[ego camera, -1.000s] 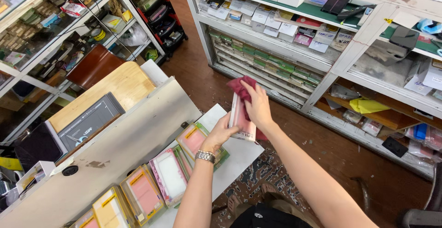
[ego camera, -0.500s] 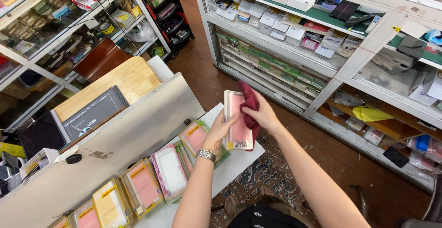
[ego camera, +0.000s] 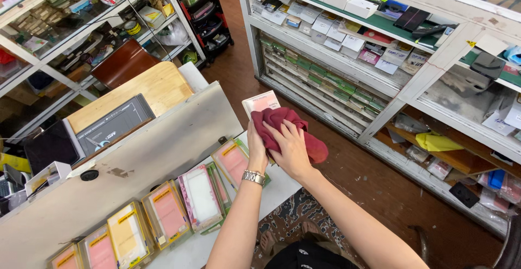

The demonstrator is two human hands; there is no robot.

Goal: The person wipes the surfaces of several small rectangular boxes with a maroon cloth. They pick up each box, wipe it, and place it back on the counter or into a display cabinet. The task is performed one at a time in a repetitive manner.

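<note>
Left hand: I am gripping the flat packaged phone case (ego camera: pixel 261 103) with my left hand (ego camera: pixel 256 148), fingers closed round its lower part, holding it upright above the edge of the white counter (ego camera: pixel 201 250); a metal wristwatch (ego camera: pixel 253 177) is showing on that wrist.
Right hand: I am pressing my right hand (ego camera: pixel 292 148) flat, fingers spread, onto the dark red cloth (ego camera: pixel 287 130), pinning it against the face of the case.
Change noted: half a second ago the cloth was bunched along the right edge and most of the pink face was showing; now the cloth is covering the lower face and only the top corner is staying visible. 1 second ago the cloth was sitting at the top of the pack.
Judgement: I am wiping the packaging, and the stroke is travelling down the front; the upper strip looks already passed over.
Item position: the case is in the air, just above the row of similar packaged cases (ego camera: pixel 201 198) standing on the counter, apart from them.
Surroundings: a wooden board (ego camera: pixel 157 87) and stocked shelves (ego camera: pixel 347 52) are lying beyond.
</note>
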